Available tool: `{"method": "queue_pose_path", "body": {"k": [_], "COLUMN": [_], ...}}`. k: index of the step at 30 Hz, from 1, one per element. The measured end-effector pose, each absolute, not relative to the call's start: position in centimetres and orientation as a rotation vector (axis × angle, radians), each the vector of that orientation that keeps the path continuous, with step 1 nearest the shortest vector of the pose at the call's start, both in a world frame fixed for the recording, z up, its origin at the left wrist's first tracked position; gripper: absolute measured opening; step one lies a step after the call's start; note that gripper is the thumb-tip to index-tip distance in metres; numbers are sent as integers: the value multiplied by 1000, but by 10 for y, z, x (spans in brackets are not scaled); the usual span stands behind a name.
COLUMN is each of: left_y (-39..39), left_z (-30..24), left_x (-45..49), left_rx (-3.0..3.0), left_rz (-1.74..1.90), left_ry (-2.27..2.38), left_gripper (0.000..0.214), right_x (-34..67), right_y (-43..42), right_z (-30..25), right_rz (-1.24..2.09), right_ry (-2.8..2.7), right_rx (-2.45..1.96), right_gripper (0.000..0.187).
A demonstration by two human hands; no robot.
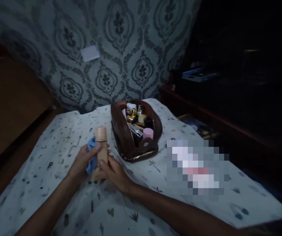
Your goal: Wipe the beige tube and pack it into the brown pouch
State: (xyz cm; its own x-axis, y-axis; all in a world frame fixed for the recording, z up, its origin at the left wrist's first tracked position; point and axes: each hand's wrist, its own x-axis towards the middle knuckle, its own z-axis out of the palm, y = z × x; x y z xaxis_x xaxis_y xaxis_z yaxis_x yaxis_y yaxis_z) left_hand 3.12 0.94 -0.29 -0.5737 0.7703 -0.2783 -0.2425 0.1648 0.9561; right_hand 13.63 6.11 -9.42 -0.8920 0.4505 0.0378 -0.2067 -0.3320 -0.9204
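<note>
A peach-coloured tube (101, 147) with a flat cap stands upright between my two hands over a white printed cloth (57, 144). My left hand (82, 162) is closed on a blue cloth (91, 156) and presses it against the tube's side. My right hand (113, 172) grips the tube's lower end from the right. Just beyond the hands sits an open brown cosmetics bag (123, 131), packed with several small bottles, tubes and a pink-capped jar (148, 133).
A blurred-out item (196, 168) lies on the cloth to the right of the bag. Patterned wallpaper (121, 49) rises behind. A wooden surface (10, 105) runs along the left, and dark shelving with a drawer (205, 108) stands at the right.
</note>
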Motion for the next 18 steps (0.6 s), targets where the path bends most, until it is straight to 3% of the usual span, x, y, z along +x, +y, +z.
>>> {"method": "queue_pose_path", "body": {"k": [7, 12, 18], "left_y": [-24, -35, -57], "left_z": [1, 6, -9], "left_x": [5, -12, -26], "left_rx": [1091, 1460, 1597], "left_rz": [1258, 813, 465], "left_ry": [1887, 2070, 2090], "left_gripper": [43, 39, 36], "right_x": [140, 139, 139], "right_y": [69, 82, 83], "right_z": [-88, -76, -75], "right_rz": [1966, 1937, 1943], "right_ry": [-1831, -1568, -1606], "right_rx": [-322, -399, -377], "right_gripper": [40, 56, 33]}}
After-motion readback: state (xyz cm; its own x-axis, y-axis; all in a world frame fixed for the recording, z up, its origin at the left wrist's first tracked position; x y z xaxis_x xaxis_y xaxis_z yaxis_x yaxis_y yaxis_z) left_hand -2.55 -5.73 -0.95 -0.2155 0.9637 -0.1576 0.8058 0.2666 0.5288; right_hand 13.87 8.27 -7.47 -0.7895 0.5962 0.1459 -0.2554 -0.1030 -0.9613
